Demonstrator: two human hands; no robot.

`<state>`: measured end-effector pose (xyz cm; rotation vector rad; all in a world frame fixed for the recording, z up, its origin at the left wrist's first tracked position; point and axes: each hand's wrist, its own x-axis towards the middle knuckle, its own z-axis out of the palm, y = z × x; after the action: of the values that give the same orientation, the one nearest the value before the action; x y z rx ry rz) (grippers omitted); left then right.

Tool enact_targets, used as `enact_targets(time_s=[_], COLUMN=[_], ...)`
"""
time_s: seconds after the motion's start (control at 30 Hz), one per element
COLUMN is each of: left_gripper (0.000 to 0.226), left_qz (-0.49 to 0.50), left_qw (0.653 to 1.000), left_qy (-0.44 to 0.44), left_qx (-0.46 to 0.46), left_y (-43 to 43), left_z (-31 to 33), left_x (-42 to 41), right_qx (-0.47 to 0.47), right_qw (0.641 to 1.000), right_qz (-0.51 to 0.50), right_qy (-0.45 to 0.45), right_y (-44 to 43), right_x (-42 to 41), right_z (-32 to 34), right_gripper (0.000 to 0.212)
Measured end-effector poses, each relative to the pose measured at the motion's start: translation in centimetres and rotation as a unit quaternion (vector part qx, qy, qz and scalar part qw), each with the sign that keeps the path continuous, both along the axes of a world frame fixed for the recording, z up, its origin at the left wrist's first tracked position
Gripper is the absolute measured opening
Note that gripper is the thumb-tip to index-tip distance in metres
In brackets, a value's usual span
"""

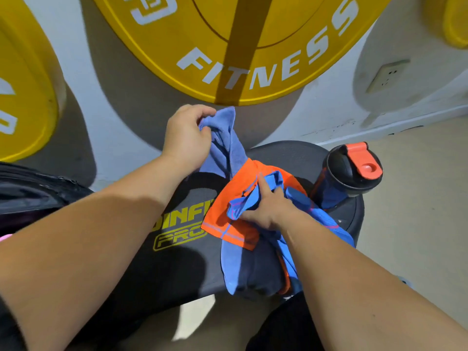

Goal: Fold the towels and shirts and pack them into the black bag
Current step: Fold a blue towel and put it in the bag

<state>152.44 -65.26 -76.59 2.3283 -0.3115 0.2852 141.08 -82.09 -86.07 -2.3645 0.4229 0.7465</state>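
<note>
Left hand (186, 138) grips blue towel (222, 145), right hand (266, 210) clutches orange-blue shirt (231, 198); black bag (33, 190) cut off left, insides hidden.

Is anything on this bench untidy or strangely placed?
Yes. The blue towel and the orange-and-blue shirt lie tangled in a crumpled heap, unfolded. The left hand grips the towel; the right hand holds the shirt.

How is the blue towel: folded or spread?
Unfolded: the left hand grips the blue towel by a bunched end; the rest trails under the orange shirt.
</note>
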Motion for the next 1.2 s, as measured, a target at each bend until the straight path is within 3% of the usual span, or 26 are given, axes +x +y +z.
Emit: enact_targets(time_s=[0.1,0.2,0.3,0.43,0.53,0.63,0.73,0.83,0.9,1.1,1.2], left_gripper=[0.031,0.031,0.031,0.030,0.029,0.026,0.027,0.027,0.021,0.016,0.017], left_qz=[0.026,0.032,0.044,0.087,0.029,-0.055,-0.082,-0.078,-0.068,-0.021,0.031], left_qw=[0.998,0.994,0.986,0.971,0.980,0.983,0.990,0.989,0.991,0.986,0.989], left_qy=[-0.055,-0.104,-0.163,-0.225,-0.177,-0.073,0.066,0.097,0.099,0.092,0.085], left_qx=[-0.029,-0.030,-0.018,0.000,0.093,0.157,0.098,0.078,0.052,-0.141,-0.117], left_y=[0.2,0.9,2.1,4.2,4.7,5.3,6.2,6.9,7.2,8.0,9.5], left_z=[1.8,3.9,6.1,10.5,12.0,11.6,10.7,10.0,10.2,14.1,15.6], left_x=[-0.3,-0.4,-0.3,0.2,-0.5,-2.7,-5.0,-6.6,-7.8,-11.0,-11.4], right_qx=[-0.021,-0.053,-0.085,-0.094,-0.033,-0.060,-0.013,0.202,0.247,0.196,0.268], right_qw=[0.998,0.996,0.993,0.993,0.998,0.998,0.984,0.936,0.921,0.932,0.911], right_qz=[0.030,0.068,0.064,0.019,-0.042,-0.003,0.016,-0.006,0.005,-0.017,-0.035], right_qy=[0.045,0.007,-0.041,-0.063,-0.040,-0.032,-0.177,-0.287,-0.301,-0.305,-0.312], right_y=[-0.4,-0.7,-1.0,-0.7,-0.7,-0.4,1.2,4.2,5.8,7.4,8.0], right_x=[0.0,0.6,1.1,1.3,1.0,0.7,0.5,-0.6,-1.3,-3.9,-4.9], right_z=[-0.1,-0.3,-0.4,-0.3,-0.4,0.8,4.2,9.1,10.8,11.0,11.5], right_gripper=[0.094,0.069,0.059,0.064,0.088,0.087,0.055,0.027,0.027,0.026,0.024])
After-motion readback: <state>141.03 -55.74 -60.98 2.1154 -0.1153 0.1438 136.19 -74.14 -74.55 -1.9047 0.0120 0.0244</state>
